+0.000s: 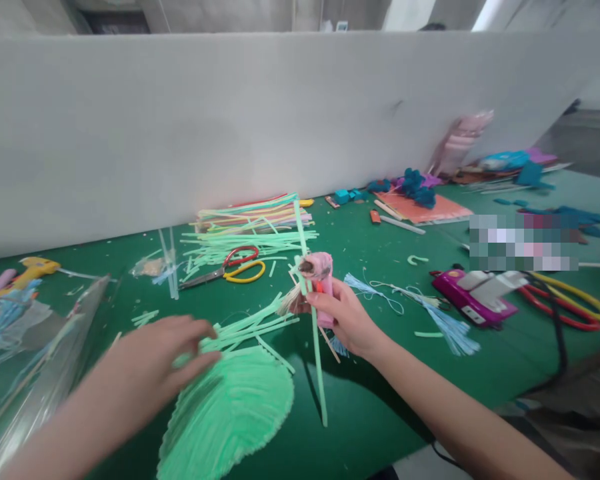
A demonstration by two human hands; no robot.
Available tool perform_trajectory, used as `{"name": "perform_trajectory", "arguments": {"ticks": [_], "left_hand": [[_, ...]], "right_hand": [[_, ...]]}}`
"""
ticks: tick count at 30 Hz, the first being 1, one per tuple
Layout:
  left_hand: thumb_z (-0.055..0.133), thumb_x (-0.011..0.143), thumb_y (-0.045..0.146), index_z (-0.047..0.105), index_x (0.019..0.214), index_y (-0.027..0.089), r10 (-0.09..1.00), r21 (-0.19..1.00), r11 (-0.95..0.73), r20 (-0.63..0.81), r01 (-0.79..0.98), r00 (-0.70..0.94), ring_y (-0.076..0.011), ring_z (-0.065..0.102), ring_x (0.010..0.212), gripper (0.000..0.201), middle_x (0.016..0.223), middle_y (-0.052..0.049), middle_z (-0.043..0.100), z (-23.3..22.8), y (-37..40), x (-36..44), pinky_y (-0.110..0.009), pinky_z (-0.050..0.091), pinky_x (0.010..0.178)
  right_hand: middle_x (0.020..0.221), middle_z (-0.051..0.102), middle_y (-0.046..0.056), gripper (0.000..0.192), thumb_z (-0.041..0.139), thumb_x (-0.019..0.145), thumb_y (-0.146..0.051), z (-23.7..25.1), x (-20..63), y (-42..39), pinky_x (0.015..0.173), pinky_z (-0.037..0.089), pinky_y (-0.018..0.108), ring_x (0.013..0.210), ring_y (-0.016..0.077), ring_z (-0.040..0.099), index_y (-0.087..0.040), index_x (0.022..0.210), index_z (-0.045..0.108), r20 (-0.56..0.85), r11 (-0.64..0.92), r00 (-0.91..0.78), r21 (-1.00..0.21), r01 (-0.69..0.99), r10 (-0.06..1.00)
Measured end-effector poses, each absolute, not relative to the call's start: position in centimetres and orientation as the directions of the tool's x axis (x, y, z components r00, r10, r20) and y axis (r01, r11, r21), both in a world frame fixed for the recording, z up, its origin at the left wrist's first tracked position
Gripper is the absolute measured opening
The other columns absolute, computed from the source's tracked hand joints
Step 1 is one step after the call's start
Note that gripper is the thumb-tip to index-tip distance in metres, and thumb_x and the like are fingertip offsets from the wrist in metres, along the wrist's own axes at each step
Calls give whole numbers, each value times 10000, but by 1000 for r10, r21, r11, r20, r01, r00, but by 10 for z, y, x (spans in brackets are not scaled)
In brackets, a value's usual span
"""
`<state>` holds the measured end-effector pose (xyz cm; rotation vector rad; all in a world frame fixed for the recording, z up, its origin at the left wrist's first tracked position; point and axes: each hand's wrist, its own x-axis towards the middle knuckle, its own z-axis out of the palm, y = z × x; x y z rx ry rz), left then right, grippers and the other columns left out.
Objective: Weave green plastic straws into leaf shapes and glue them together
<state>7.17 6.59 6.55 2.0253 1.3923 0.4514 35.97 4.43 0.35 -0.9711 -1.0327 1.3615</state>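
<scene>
My right hand (pixel 344 315) grips a pink craft bundle (pixel 318 271) with a brownish tassel and a long light-green strip (pixel 316 333) running through it, held upright above the green table (pixel 380 400). Blurred by motion, my left hand (pixel 155 357) reaches with spread fingers over the upper edge of a large light-green fringed leaf shape (pixel 230 413) lying flat; it touches loose green strips (pixel 245 327) there. Nothing is held in the left hand.
Red and yellow scissors (pixel 235 265) lie by a pile of coloured strips (pixel 253 223). A purple glue gun (pixel 473 297) and blue tassels (pixel 447 327) sit to the right, a clear plastic sheet (pixel 40 360) to the left. A white partition (pixel 230 127) backs the table.
</scene>
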Motion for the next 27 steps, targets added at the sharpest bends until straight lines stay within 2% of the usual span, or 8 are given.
{"name": "perform_trajectory", "arguments": {"ticks": [1,3,5,9,13,17,20,27], "left_hand": [[750,680,511,771,872,316,831,540,-462,-14,704,556,-309,655,941,274,1025,-61,728,58,67,90,-413,510,852],[673,752,554,701,1110,300,650,413,-699,30,583,759,-361,443,1313,439,1405,-103,544,38,70,122,-523,323,1087],[606,810,561,657,1166,276,555,364,-783,41,504,831,-366,319,1404,459,1453,-132,488,18,74,141,-609,157,1136],[409,962,330,677,1016,261,539,377,-799,99,470,837,-264,461,1311,282,1369,-107,558,-1,83,147,-534,214,1141],[416,960,346,649,1015,253,562,437,-764,90,474,823,-259,410,1343,257,1426,-105,483,10,85,137,-451,336,1095],[516,911,453,628,1037,301,473,458,-765,-79,453,878,-304,192,1459,227,1493,-58,402,18,80,139,-582,155,1158],[453,952,404,599,986,275,431,459,-771,-133,441,893,-284,172,1465,198,1457,-66,426,18,78,146,-608,98,1160],[483,940,255,573,1037,250,389,501,-768,-131,399,912,-249,265,1409,133,1411,-106,411,24,84,149,-449,302,1106]], "right_hand": [[835,704,38,240,690,774,-398,4,361,45,684,476,299,804,211,662,-202,900,632,33,21,-36,-959,-284,999],[776,684,24,195,673,794,-369,4,362,46,668,465,286,730,176,630,-196,872,631,80,73,-14,-957,-280,997],[706,648,0,175,667,804,-356,5,364,47,591,428,259,634,139,577,-196,858,619,101,102,18,-956,-274,995],[618,567,-38,187,676,795,-358,8,368,51,469,328,224,516,96,467,-201,820,577,102,121,83,-957,-262,991],[616,550,-46,213,695,776,-350,12,375,53,467,345,230,488,79,431,-195,803,551,162,190,170,-968,-164,972],[611,546,-46,232,692,783,-364,12,379,54,464,346,234,479,76,426,-187,817,546,194,216,207,-972,-90,959],[624,545,-46,247,698,779,-374,10,378,55,456,336,228,477,70,420,-180,823,550,204,226,206,-970,-92,957],[623,532,-46,266,697,776,-385,8,376,55,466,339,224,505,78,443,-181,793,527,180,194,186,-979,-57,966]]}}
